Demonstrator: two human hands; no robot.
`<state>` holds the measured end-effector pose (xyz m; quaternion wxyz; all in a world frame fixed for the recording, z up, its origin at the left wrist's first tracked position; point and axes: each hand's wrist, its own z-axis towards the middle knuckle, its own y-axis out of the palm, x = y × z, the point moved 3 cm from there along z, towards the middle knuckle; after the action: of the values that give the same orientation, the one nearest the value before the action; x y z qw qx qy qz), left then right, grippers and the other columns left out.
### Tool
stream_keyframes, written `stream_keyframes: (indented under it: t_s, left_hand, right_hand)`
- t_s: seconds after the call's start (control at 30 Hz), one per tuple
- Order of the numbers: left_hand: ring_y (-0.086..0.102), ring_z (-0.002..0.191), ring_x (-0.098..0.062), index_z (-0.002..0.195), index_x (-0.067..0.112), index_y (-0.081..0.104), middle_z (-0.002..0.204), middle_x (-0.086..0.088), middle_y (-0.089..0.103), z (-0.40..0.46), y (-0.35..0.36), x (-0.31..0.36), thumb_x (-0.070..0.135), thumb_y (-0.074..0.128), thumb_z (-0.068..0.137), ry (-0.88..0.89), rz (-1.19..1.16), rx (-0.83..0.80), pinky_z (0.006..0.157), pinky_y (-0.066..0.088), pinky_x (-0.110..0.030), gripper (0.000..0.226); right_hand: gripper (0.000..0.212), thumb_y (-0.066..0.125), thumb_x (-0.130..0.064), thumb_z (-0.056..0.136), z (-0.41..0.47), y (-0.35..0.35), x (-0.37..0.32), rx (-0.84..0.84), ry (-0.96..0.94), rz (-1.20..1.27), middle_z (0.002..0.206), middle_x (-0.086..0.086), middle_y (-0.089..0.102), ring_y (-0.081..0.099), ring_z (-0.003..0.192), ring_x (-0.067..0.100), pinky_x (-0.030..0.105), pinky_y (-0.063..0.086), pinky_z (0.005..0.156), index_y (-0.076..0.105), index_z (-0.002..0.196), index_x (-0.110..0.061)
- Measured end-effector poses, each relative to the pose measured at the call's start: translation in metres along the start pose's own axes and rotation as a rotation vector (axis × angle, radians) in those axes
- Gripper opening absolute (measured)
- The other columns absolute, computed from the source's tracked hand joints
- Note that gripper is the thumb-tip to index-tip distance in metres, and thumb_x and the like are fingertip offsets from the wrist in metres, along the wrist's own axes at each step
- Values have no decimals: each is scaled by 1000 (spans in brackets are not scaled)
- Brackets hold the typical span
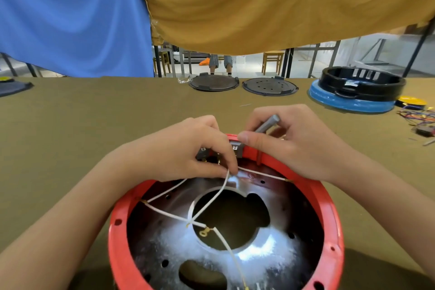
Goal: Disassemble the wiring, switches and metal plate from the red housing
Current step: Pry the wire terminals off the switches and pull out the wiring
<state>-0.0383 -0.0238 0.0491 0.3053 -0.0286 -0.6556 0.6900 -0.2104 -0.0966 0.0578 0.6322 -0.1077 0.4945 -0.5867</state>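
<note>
Both hands work at the far rim of the red housing [329,207] on the table [94,124]: left hand [188,148] pinches a white wire [221,188], right hand [294,141] grips a grey tool handle [267,123]. No writing is legible anywhere.

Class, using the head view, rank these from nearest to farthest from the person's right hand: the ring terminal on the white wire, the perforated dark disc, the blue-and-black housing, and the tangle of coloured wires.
From the right hand:
1. Ring terminal, below and left, inside the red housing.
2. Perforated dark disc, straight beyond, at the table's far edge.
3. Blue-and-black housing and coloured wires, far right: too close to call.
</note>
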Motion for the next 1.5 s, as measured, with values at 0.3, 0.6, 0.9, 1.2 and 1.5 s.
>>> stream_keyframes:
  t_s: [0.3, 0.6, 0.9, 1.2, 1.5]
  left_hand:
    - [48, 99, -11, 94, 42, 75, 91, 16, 70, -1, 0, -2, 33, 75, 85, -2, -57, 9, 80, 43, -19, 12]
    - [49, 99, -11, 94, 45, 74, 91, 18, 70, -1, 0, -2, 35, 74, 85, -13, -64, 4, 82, 44, -23, 14]
    - [49, 101, -12, 95, 44, 74, 92, 19, 70, -1, 1, -2, 35, 74, 85, -19, -69, 7, 82, 43, -22, 14]
    - [49, 100, -13, 96, 45, 74, 93, 17, 71, -1, 1, -3, 35, 74, 85, -20, -87, 11, 84, 44, -27, 14]
    - [49, 100, -14, 97, 45, 74, 94, 19, 71, -1, 1, -4, 38, 73, 85, -19, -90, 11, 85, 44, -30, 14]
  right_hand:
    - [25, 68, -27, 92, 5, 2, 4, 72, 100, 127, 67, 10, 61, 54, 64, 23, 35, 43, 64, 67, 71, -13]
    - [20, 68, -28, 92, 2, 5, 3, 65, 47, 79, 68, -2, 65, 59, 66, 16, 35, 49, 62, 69, 75, -17]
    - [25, 65, -31, 93, 2, 8, 7, 116, 117, 128, 71, 10, 65, 59, 69, 25, 45, 46, 70, 67, 74, -14]
    - [27, 68, -28, 92, 5, 7, 9, 129, 163, 207, 67, 13, 63, 56, 65, 26, 37, 44, 65, 66, 73, -10]
    - [25, 66, -37, 92, 3, 8, 7, 146, 131, 112, 67, 2, 64, 59, 65, 18, 39, 48, 66, 66, 74, -19]
